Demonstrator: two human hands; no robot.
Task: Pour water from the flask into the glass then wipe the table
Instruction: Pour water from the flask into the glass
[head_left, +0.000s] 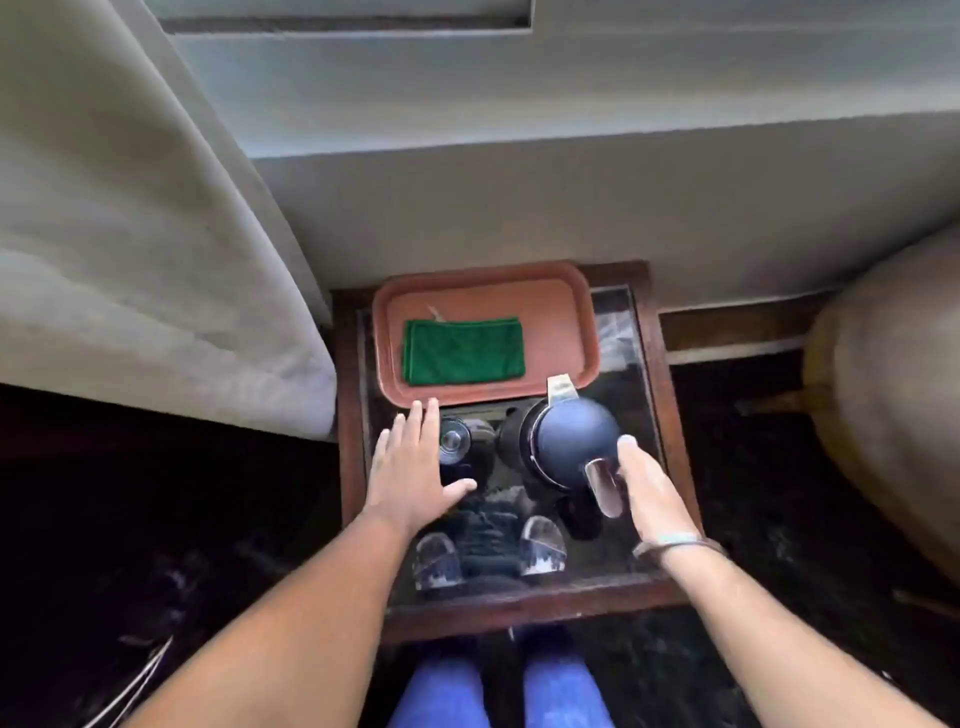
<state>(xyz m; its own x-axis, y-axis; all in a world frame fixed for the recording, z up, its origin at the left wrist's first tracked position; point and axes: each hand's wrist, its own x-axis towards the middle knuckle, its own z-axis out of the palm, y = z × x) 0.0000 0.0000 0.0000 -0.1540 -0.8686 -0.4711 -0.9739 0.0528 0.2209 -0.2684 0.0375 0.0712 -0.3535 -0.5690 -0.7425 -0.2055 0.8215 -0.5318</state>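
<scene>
both my grips are open and empty, left hand (410, 475) beside the fragile glass (455, 441), right hand (649, 493) at the handle (605, 488) of the likely heavy flask (563, 447), centre frame.

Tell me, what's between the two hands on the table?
In the head view, the glass and the dark flask stand between the left hand and the right hand; the glass is nearer the left hand.

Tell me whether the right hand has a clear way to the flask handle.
Probably yes: the right hand is open right beside the flask handle, with nothing between them.
</scene>
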